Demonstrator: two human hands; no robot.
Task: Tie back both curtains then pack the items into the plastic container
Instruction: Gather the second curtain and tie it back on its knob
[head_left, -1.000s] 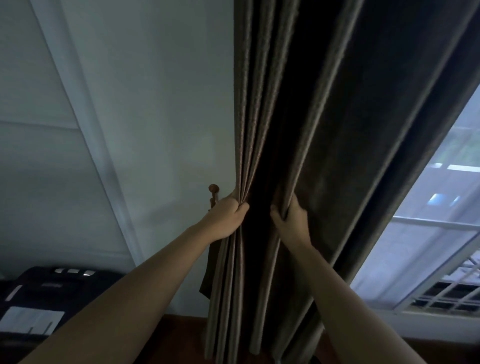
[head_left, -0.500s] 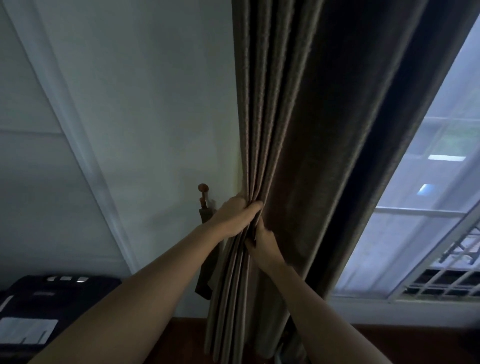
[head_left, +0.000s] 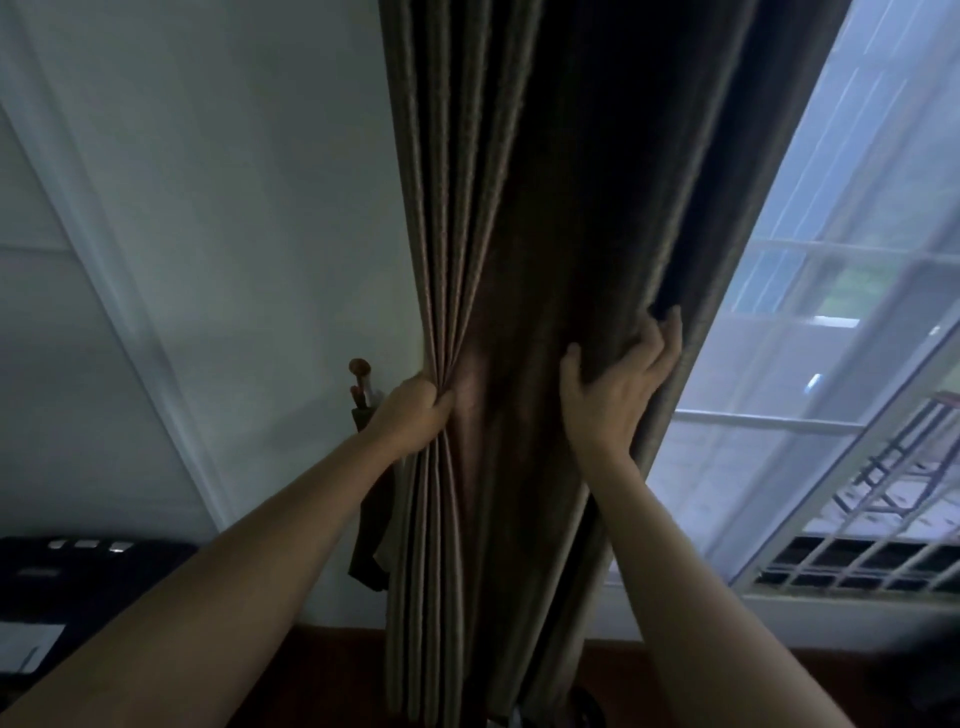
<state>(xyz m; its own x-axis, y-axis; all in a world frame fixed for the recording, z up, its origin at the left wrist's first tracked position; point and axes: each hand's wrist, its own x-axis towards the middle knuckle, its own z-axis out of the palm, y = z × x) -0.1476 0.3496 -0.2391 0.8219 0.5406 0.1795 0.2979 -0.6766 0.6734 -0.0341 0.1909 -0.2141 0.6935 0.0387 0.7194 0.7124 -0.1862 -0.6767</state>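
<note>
Brown-grey cloth, heavy and pleated, fills the middle of the view. This is the curtain (head_left: 519, 208), hanging between a pale wall (head_left: 234, 208) on its left and a window (head_left: 841, 322) on its right. The left hand (head_left: 410, 415) has its grip closed tight on a bunch of pleats at the curtain's left side, and the folds fan out above and below the fist. The right hand (head_left: 618, 384) is well apart from it, at the curtain's right edge. Its fingers (head_left: 670, 338) curl round the edge fold and its thumb lies on the front of the cloth, so this grip holds the curtain too. Both forearms reach up from the bottom of the view.

Just left of the left hand a wooden peg (head_left: 359, 366) stands out from the wall, and a dark strip of cloth (head_left: 369, 525) hangs below it, close beside the curtain. A black box (head_left: 93, 577) sits low on the left, above a reddish floor (head_left: 337, 670).
</note>
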